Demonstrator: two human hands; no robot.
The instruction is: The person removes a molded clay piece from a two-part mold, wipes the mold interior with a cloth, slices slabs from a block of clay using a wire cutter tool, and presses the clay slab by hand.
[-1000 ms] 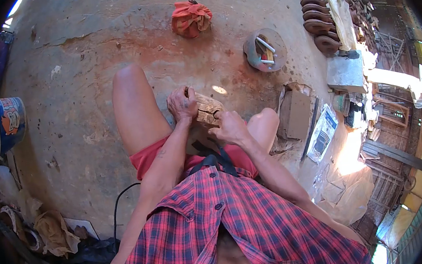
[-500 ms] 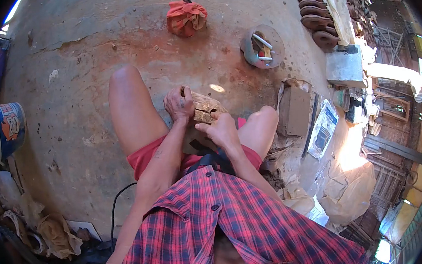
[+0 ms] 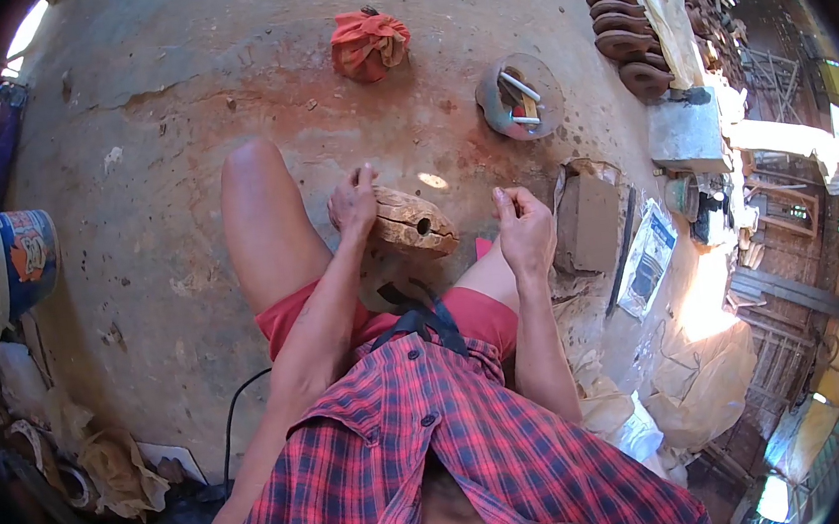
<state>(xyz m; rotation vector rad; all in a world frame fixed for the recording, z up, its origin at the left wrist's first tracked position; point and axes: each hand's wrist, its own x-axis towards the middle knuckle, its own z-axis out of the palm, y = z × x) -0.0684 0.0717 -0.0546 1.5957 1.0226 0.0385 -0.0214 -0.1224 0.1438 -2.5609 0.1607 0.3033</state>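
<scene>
A brown, wood-like block (image 3: 414, 224) with rounded ends sits between my knees. A long dark split runs along it, and a round dark hole shows near its right end. My left hand (image 3: 353, 204) is closed at the block's left end, thumb pointing away from me; its fingers are partly hidden. Apart from the block, above my right thigh, my right hand (image 3: 527, 231) has its fingers curled and the thumb pressed to them in a pinch. Whether anything small is in that pinch, I cannot make out.
Ahead lies a bundled orange-red cloth (image 3: 370, 47). A round tub (image 3: 546, 93) holding white sticks is at right front, with a brown rectangular block (image 3: 588, 222) nearer me. Stacked dark brown curved pieces (image 3: 618, 20) stand far right. A blue-and-white bucket (image 3: 28, 258) is left.
My right hand has come off the block and moved right, uncovering the round hole. The block's right end has turned slightly towards me. My left hand stays at its left end.
</scene>
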